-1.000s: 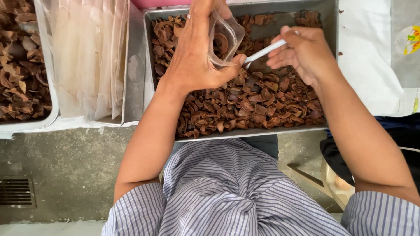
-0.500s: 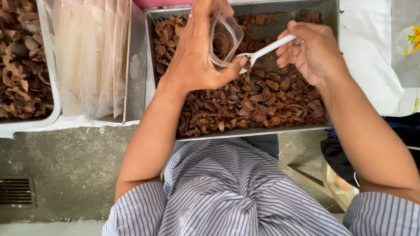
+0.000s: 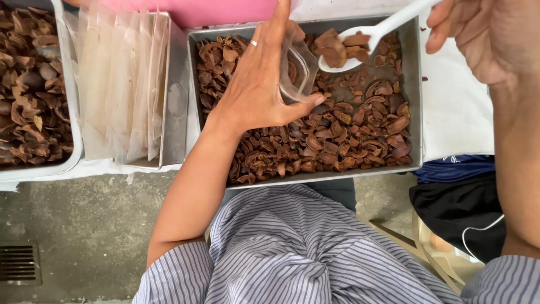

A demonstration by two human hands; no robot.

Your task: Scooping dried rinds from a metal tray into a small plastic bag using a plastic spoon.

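Observation:
My left hand (image 3: 260,84) holds a small clear plastic bag (image 3: 296,70) open above a metal tray (image 3: 416,101) filled with brown dried shell-like pieces (image 3: 343,132). A ring sits on one finger of that hand. My right hand (image 3: 489,36) grips the handle of a white plastic spoon (image 3: 371,34). The spoon's bowl carries a heap of the brown pieces and hovers right at the bag's mouth, over the tray.
A metal tray (image 3: 169,112) with a stack of empty clear bags (image 3: 121,84) stands left of the main tray. A white tub (image 3: 73,152) of more brown pieces is at far left. Concrete floor with a drain grate (image 3: 19,263) lies below; dark cloth (image 3: 455,202) at right.
The spoon has been lifted out of the tray with a load of brown pieces and brought to the bag's mouth. The view has moved closer.

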